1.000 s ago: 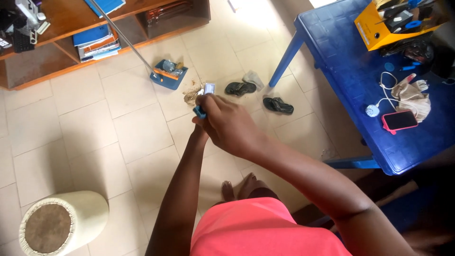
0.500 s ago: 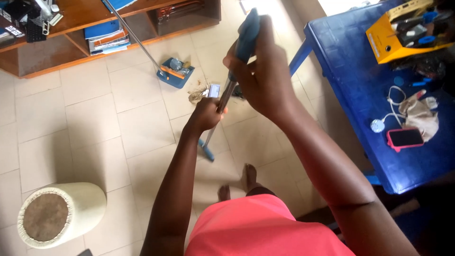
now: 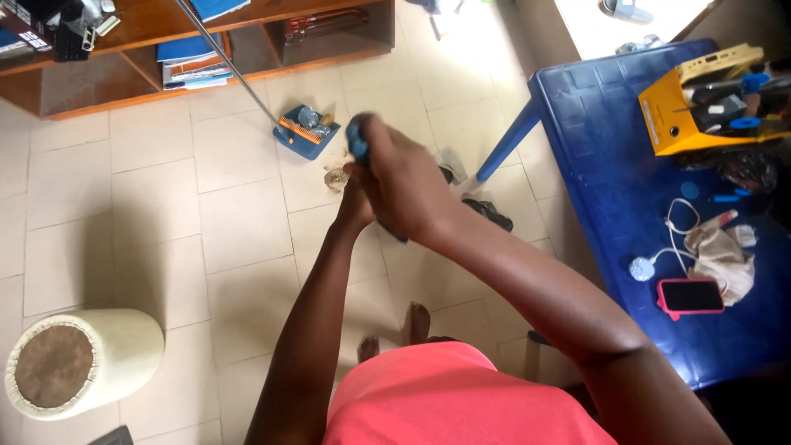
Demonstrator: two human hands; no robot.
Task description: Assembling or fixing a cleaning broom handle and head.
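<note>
Near the middle of the frame, the right hand (image 3: 404,185) was wrapped tight round a blue broom handle (image 3: 357,138), left hand (image 3: 356,206) gripping lower for leverage, litter (image 3: 336,175) and dustpan (image 3: 306,130) just beyond.

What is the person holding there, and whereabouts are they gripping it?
A broom, by its blue handle end: the right hand wraps around the top and the left hand sits just below it.
</note>
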